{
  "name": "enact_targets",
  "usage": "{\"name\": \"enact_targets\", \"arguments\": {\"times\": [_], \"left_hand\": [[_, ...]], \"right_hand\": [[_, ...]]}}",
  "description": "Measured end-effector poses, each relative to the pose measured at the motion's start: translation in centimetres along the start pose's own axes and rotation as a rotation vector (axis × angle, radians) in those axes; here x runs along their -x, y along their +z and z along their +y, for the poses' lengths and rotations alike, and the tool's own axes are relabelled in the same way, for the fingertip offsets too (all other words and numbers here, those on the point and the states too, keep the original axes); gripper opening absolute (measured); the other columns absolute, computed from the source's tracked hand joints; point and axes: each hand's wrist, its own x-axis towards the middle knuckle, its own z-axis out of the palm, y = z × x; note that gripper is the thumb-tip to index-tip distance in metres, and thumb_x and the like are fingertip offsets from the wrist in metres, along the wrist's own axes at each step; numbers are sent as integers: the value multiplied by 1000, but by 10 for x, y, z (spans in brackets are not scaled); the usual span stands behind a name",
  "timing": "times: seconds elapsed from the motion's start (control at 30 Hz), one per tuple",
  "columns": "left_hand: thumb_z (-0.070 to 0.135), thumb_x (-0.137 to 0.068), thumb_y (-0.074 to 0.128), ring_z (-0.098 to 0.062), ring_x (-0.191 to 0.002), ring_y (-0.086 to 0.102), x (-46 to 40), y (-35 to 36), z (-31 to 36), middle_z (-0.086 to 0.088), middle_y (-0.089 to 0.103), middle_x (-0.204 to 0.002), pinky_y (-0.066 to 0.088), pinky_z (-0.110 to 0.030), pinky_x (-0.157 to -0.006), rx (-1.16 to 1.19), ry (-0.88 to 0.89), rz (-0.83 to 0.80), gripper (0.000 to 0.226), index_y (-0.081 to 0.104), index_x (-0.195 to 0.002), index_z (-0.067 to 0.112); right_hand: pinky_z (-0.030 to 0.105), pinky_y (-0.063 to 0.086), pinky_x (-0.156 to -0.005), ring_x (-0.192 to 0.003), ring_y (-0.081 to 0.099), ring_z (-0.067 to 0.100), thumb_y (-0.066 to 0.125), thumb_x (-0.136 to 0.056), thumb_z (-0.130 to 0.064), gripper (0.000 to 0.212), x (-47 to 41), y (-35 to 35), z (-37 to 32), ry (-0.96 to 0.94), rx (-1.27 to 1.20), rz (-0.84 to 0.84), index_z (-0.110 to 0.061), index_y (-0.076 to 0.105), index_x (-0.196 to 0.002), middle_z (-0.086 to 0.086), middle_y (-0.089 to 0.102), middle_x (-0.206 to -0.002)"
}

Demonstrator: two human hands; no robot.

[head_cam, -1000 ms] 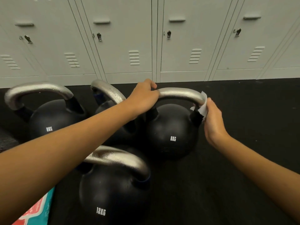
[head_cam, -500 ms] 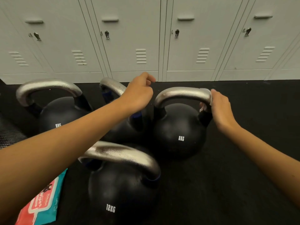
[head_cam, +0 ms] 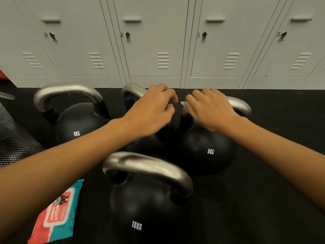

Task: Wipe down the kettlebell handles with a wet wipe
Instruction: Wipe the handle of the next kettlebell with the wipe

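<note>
Four black kettlebells with silver handles stand on the dark floor. My right hand lies over the left end of the handle of the right 8 kg kettlebell. A white wet wipe peeks out at its fingertips, held under the curled fingers. My left hand hovers just left of it with loosely curled fingers, holding nothing, above the back middle kettlebell, which it mostly hides. The left 8 kg kettlebell and the front 12 kg kettlebell are untouched.
A red and teal pack of wipes lies on the floor at the front left. Grey lockers line the wall behind. A black mesh object sits at the left edge. Bare black floor extends to the right.
My left hand let go of the right kettlebell's handle and lifted clear. My right hand slid with the wipe from the handle's right end to its left end.
</note>
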Motion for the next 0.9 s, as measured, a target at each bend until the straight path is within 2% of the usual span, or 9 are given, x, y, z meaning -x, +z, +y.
{"name": "enact_targets", "arguments": {"times": [0.1, 0.17, 0.27, 0.37, 0.57, 0.63, 0.7, 0.77, 0.9], "left_hand": [[14, -94, 49, -15, -112, 43, 5, -4, -4, 0, 53, -115, 34, -25, -95, -11, 3, 12, 22, 61, -112, 14], [14, -93, 49, -15, -112, 44, 8, -5, -7, 0, 53, -114, 33, -24, -94, -15, -9, 13, 22, 61, -111, 14], [14, -93, 49, -17, -112, 44, 12, -7, -9, -1, 53, -115, 33, -25, -95, -19, -18, 3, 22, 61, -111, 14], [16, -93, 50, -16, -113, 43, 15, -8, -10, 0, 52, -115, 33, -26, -97, -23, -18, 1, 21, 60, -112, 15], [18, -95, 48, -17, -112, 46, 25, -9, -11, -1, 54, -117, 38, -38, -98, -75, 35, -60, 22, 58, -114, 16], [19, -95, 47, -18, -112, 46, 26, -8, -11, -1, 53, -119, 37, -36, -97, -121, 59, -103, 24, 58, -116, 15], [20, -96, 47, -19, -114, 45, 24, -5, -11, -2, 52, -122, 35, -34, -98, -140, 73, -133, 28, 55, -122, 15], [22, -96, 47, -19, -117, 44, 18, 0, -9, -3, 50, -125, 35, -36, -101, -121, 60, -166, 34, 50, -129, 14], [29, -98, 46, -24, -127, 36, -2, 15, 4, -6, 39, -138, 32, -39, -107, -60, -5, -295, 48, 33, -141, 13]], "right_hand": [[33, 39, -54, -59, 57, 28, 64, -89, -33, 25, -10, 5, -10, -127, 134, -121, -12, 64, -75, 7, 61, -68], [31, 39, -58, -65, 59, 23, 67, -86, -38, 23, -15, 3, -17, -207, 242, -204, -17, 68, -76, 2, 63, -72], [37, 40, -87, -104, 56, 24, 40, -102, -35, 32, -17, 4, -31, -386, 400, -373, -16, 62, -117, 4, 61, -111], [46, 24, -112, -133, 39, 32, 33, -104, -32, 47, -13, 6, -46, -526, 561, -524, -7, 41, -142, 13, 46, -141], [48, -3, -120, -148, 18, 33, 30, -105, -25, 52, 4, 12, -31, -671, 651, -510, -11, 21, -154, 12, 30, -156], [47, 18, -119, -138, 38, 27, 37, -99, -23, 47, -1, 0, -18, -542, 519, -411, -19, 44, -145, 4, 50, -141], [46, 47, -91, -106, 61, 24, 53, -91, -28, 33, -3, -7, -7, -306, 336, -259, -21, 67, -119, 0, 66, -109], [40, 45, -68, -87, 62, 28, 45, -97, -35, 32, 3, -6, 1, -129, 105, -159, -17, 67, -112, 4, 66, -98], [41, 41, -75, -92, 57, 30, 24, -103, -44, 46, 25, -13, 16, 227, -220, -149, -19, 57, -122, 4, 64, -106]]}}
